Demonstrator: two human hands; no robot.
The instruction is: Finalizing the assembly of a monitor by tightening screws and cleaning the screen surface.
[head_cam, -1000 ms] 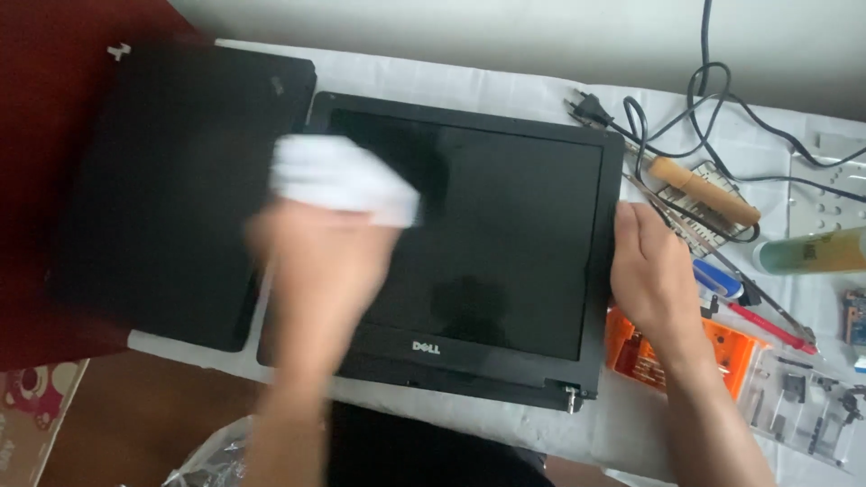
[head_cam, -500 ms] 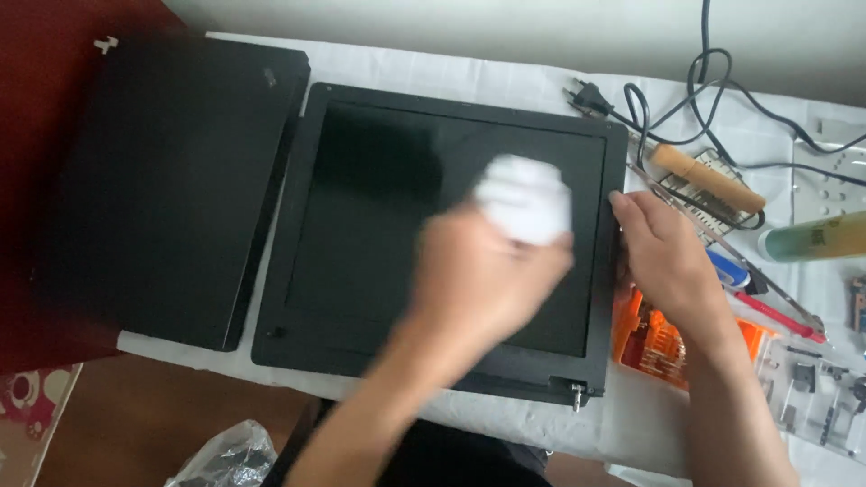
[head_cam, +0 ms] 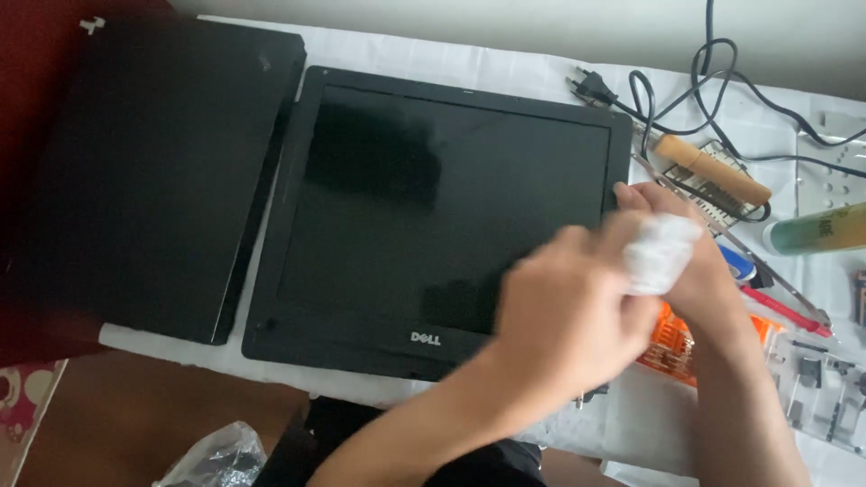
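Left hand [head_cam: 564, 307] swept rightward with white cloth [head_cam: 658, 251], covering right hand [head_cam: 699, 261]; screen [head_cam: 433, 207]

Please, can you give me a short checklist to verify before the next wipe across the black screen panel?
1. White cloth is gripped in left hand: ok.
2. Right hand steadies screen panel at its right edge: ok.
3. Panel lies flat on white sheet: ok.
4. Wooden-handled tool and cables are off the glass: ok.
5. Glass is free of smears: cannot tell.
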